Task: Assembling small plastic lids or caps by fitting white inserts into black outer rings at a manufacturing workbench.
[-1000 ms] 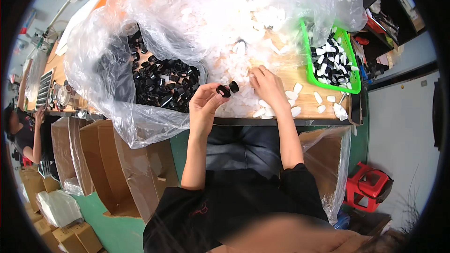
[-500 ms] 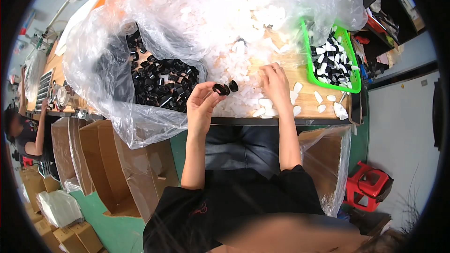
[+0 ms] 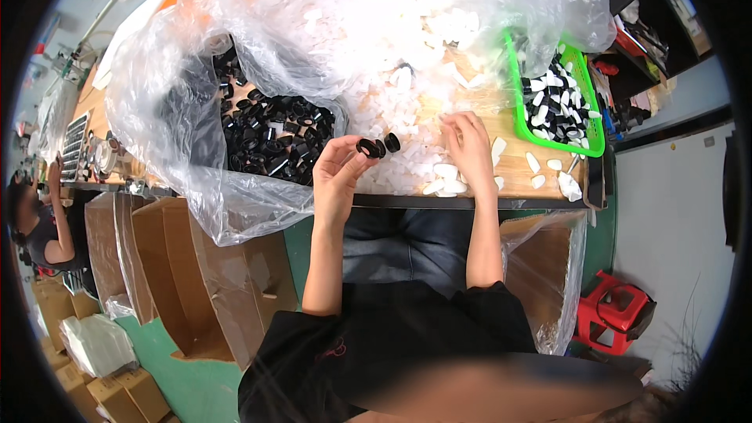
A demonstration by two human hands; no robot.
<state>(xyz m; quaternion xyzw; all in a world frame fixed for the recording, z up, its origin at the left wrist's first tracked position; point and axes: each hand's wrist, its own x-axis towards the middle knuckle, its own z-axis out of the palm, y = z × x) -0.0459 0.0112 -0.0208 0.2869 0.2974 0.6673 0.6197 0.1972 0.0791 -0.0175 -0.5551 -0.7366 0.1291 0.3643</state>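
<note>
Between the thumb and fingers of my left hand (image 3: pixel 337 172) is a short row of small black ring-like caps (image 3: pixel 371 148), held above the table's front edge. My right hand (image 3: pixel 468 145) hovers low over the wooden tabletop (image 3: pixel 513 176), its fingers loosely bent and nothing visible in them. Near it lie several white oval pieces (image 3: pixel 448 185). A heap of small whitish translucent pieces (image 3: pixel 392 113) spreads between and beyond my hands. To the left, a clear plastic bag (image 3: pixel 168 129) stands open around many loose black caps (image 3: pixel 270 137).
A green basket (image 3: pixel 560 145) of black and white pieces sits at the right. Cardboard boxes (image 3: pixel 188 282) stand below the table's left side, and a red stool (image 3: pixel 615 309) at the right. Another person (image 3: pixel 51 227) works at the far left.
My right hand has lifted and drawn back slightly, its fingers more bent. My left hand keeps the black caps almost in place. The other person's arm has moved at the far left.
</note>
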